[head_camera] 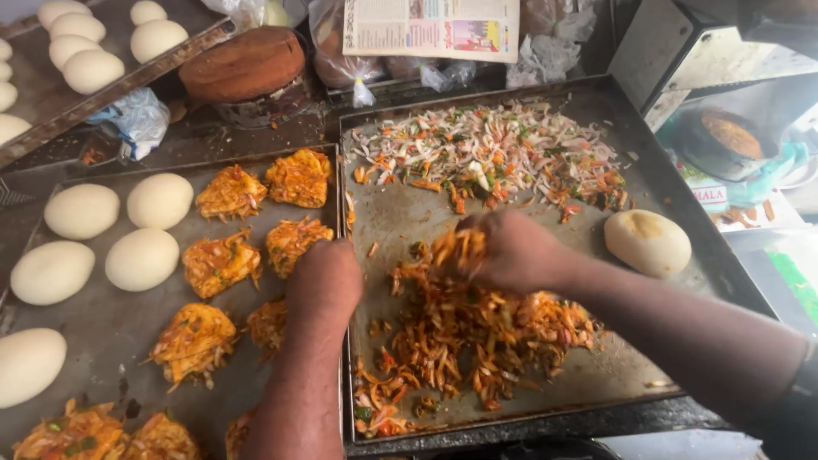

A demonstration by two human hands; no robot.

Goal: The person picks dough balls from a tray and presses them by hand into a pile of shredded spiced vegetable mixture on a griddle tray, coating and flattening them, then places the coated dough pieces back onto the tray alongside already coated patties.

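Right hand (511, 251) clenched on clump of orange spiced shredded vegetable mix (477, 332) over dark steel tray (388, 217); left hand (325, 281) at tray's left edge, grip unclear.

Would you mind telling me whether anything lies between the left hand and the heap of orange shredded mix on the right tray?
Nothing loose does. The left hand is over the edge of the left tray, and only the raised rims where the two trays meet separate it from the shredded mix, which the right hand is already gathering.
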